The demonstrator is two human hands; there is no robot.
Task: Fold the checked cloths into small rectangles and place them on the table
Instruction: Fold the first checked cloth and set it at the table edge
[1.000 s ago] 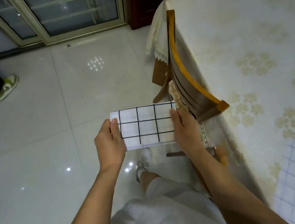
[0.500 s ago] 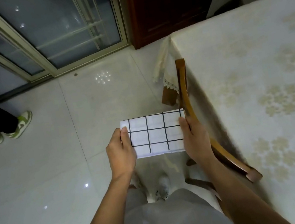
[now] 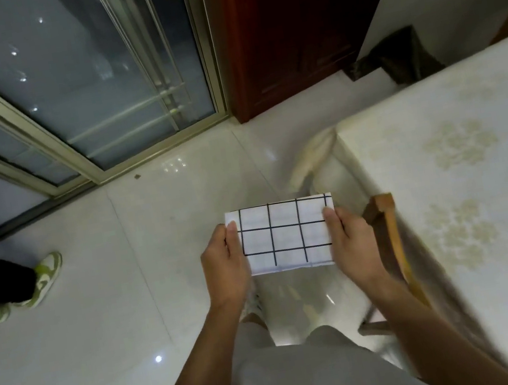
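Sneakers (image 3: 47, 276) in green and white, on someone standing at the left edge, are well apart from my work, with the sliding glass door (image 3: 91, 85) beyond them on the far side. Toward the middle, my left hand (image 3: 224, 265) pinches the left short edge of the checked cloth (image 3: 284, 236), thumb on top and fingers tucked beneath where I cannot see them. The cloth is folded into a small rectangle and held flat in the air over the tile floor (image 3: 132, 315), resting on nothing. My right hand (image 3: 349, 240) pinches the opposite edge the same way. Just right of it rises the back of the wooden chair (image 3: 387, 223), standing between the cloth and the table (image 3: 406, 138) with its floral tablecloth. The fold looks finished, so I judge that setting it down is what remains. Trouble I'd expect: the chair's top rail catching the underside as I carry across, or the layers sliding open if one thumb lifts before the cloth lies on the tabletop — only the two pinches hold the stack closed.
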